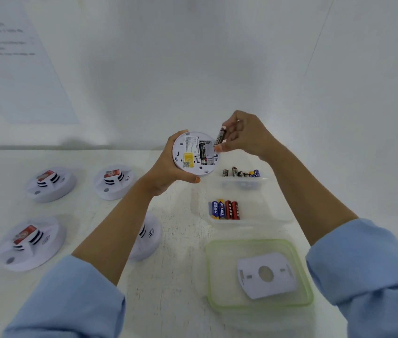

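Note:
My left hand (168, 167) grips a round white smoke detector (189, 153) above the table, its back turned toward me. One black battery (202, 152) sits in the open battery bay. My right hand (244, 135) pinches a second black battery (220, 136) at the detector's upper right edge, tilted, its lower end by the bay.
Two clear tubs hold batteries: a far tub (242, 184) and a nearer tub (266, 215) with several blue and red ones. A green-rimmed tub (209, 272) holds a white mounting plate (266, 274). Several more detectors (51, 184) lie on the white table at left.

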`<state>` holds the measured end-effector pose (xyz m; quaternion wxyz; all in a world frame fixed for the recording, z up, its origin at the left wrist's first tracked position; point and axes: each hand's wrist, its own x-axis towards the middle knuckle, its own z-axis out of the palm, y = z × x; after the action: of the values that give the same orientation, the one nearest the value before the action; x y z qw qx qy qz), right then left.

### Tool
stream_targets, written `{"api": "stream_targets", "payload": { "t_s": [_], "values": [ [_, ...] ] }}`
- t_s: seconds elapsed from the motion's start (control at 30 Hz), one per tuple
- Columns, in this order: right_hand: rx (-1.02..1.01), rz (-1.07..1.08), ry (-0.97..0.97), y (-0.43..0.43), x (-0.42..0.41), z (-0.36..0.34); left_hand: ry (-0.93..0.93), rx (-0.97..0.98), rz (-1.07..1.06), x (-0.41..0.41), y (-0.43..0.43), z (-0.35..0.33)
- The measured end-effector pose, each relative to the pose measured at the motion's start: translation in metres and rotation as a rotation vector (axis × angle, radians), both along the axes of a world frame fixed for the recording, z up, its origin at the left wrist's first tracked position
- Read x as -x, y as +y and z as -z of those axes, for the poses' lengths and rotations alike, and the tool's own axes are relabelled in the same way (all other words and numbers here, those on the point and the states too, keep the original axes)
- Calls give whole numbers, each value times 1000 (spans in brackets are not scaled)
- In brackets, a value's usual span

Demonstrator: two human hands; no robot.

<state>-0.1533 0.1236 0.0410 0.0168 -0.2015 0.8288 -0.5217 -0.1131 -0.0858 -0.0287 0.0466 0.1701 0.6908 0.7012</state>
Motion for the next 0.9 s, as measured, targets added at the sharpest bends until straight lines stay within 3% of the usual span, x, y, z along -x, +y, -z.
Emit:
{"api": "stream_targets", "payload": {
  "t_s": [0.2, 0.57, 0.77, 0.9],
  "values": [
    [-380, -12, 216, -11, -26, -6, 15, -2, 17, -16, 10, -3],
    [-651, -1, 349, -5, -104, 18, 28, -73, 3, -66, 24, 4],
    [-495, -95, 155, 10, -128, 33, -13, -41, 35, -95, 25, 8],
    [-223, -163, -19, 28, -144, 31, -12, 16, 38, -117, 27, 8]
  ]
}}
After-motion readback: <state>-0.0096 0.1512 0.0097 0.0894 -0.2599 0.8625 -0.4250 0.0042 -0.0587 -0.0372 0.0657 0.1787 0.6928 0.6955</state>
